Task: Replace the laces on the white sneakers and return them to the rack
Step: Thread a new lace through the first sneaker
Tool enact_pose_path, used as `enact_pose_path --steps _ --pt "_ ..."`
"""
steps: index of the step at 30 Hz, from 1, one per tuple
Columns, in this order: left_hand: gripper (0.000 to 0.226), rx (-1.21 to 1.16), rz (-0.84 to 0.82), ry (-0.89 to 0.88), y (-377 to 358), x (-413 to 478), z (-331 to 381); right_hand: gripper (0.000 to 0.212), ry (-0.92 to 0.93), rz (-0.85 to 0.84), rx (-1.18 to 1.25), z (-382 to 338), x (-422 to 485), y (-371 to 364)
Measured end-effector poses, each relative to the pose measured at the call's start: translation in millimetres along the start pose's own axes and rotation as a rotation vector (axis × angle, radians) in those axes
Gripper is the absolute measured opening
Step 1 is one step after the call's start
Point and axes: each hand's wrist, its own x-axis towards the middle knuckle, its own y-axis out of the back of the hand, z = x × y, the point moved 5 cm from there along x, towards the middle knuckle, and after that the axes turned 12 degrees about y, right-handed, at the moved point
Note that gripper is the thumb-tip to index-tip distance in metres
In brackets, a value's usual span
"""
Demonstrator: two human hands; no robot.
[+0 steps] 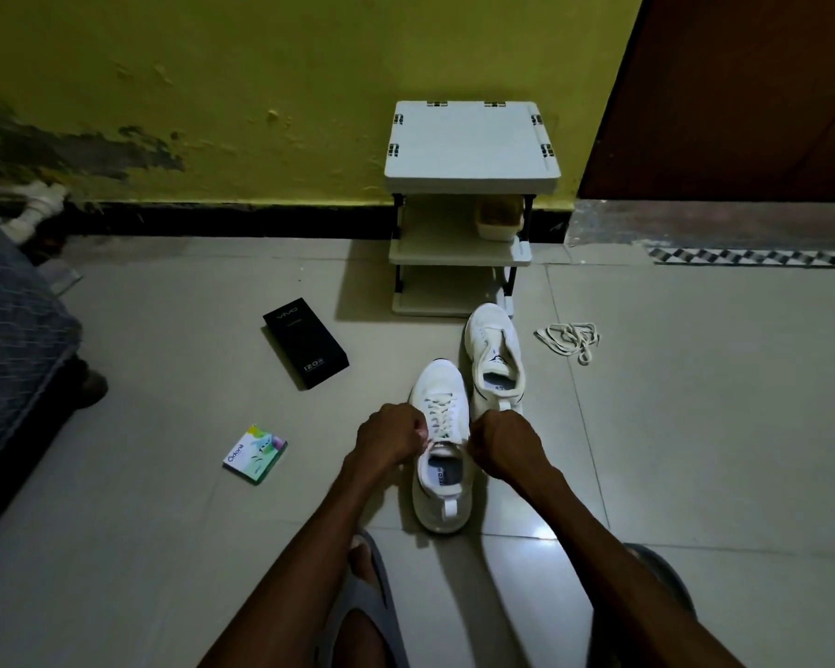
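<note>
Closest in, two feet in grey slippers, the left slipper [372, 585] and the right slipper [666, 580], rest on the pale tiled floor [165, 523], with both bare forearms reaching forward over them. Just ahead stands the nearer white sneaker [447, 513], toe pointing away towards the wall, with a white lace [439, 414] criss-crossed up its front. The left hand [391, 438] is curled at the shoe's left side and the right hand [500, 443] at its right, each pinching an end of that lace at the top of the lacing, the strands drawn across the shoe's opening between them.

The second white sneaker [495, 349] sits just beyond and to the right, its heel touching or almost touching the first, its tongue lying open and, as far as I can make out, unlaced. Near it on the right, a loose lace [570, 340] lies in a tangle on the tiles. The toe of that far shoe reaches the foot of a small white shoe rack [468, 147] set against the yellow-green wall; a small basket [500, 219] sits on its middle shelf.

Off to the left lie a black phone box [305, 343] and, nearer, a small green and white carton [255, 454].
</note>
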Motion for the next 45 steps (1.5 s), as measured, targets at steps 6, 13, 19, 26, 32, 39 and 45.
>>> enact_pose_path --steps 6,13,19,26,32,39,45 --pt "0.017 -0.547 -0.259 -0.109 38 5 3 0.031 -0.012 0.023 0.728 7 5 21" --pt "0.01 -0.996 -0.148 -0.066 -1 10 -2 0.02 -0.205 0.303 1.282 2 0 -2" --pt "0.022 -0.935 0.07 -0.098 -19 15 -3 0.01 -0.393 0.438 1.361 4 7 -21" --pt "0.022 -0.888 0.152 -0.093 -25 11 6 0.014 -0.424 0.511 1.286 2 12 -22" --pt "0.034 -0.676 0.187 -0.166 -21 10 14 0.012 -0.45 0.505 1.236 6 12 -21" --pt "0.04 -0.249 0.186 -0.427 -9 9 25 0.032 -0.435 0.222 1.169 10 26 -18" --pt "0.042 -0.219 0.114 -0.453 -6 10 27 0.019 -0.443 0.289 1.315 10 20 -14"
